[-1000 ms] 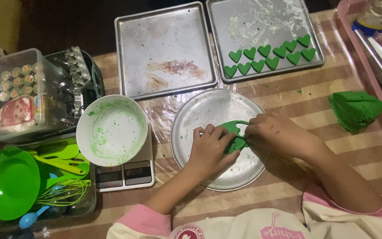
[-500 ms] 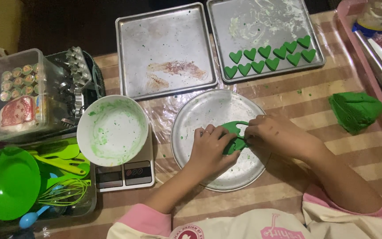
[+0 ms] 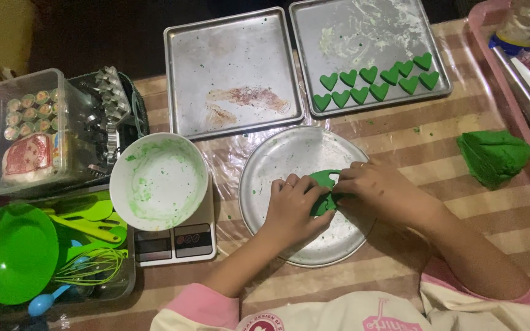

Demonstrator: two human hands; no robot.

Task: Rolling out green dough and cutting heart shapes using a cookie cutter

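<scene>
Head view, looking down on a striped tabletop under clear plastic sheeting.

Left hand (image 3: 294, 205): rests palm down on the round metal plate (image 3: 277, 159), fingers together and curled, tips pressing the left edge of a piece of green dough (image 3: 324, 184). A ring shows on one finger.

Right hand (image 3: 378, 191): comes in from the right, fingers bunched and pinched on the right edge of the same dough. The dough lies flat near the centre of the plate, clamped between both hands; its exact outline is partly hidden by the fingers.

Surroundings:
- Behind the plate, two square baking trays side by side. The left tray (image 3: 234, 73) carries only brown smears. The right tray (image 3: 363, 37) holds green heart-shaped cut-outs (image 3: 375, 86) in two rows along its near edge.
- A lump of green dough (image 3: 493, 156) sits on the table to the right, well apart from the hands.
- A white bowl (image 3: 159, 181), smeared green inside, stands on a kitchen scale (image 3: 176, 242) just left of the plate.
- Far left: a clear plastic box (image 3: 29, 132), a green bowl (image 3: 13, 251), a green whisk (image 3: 90, 270).
</scene>
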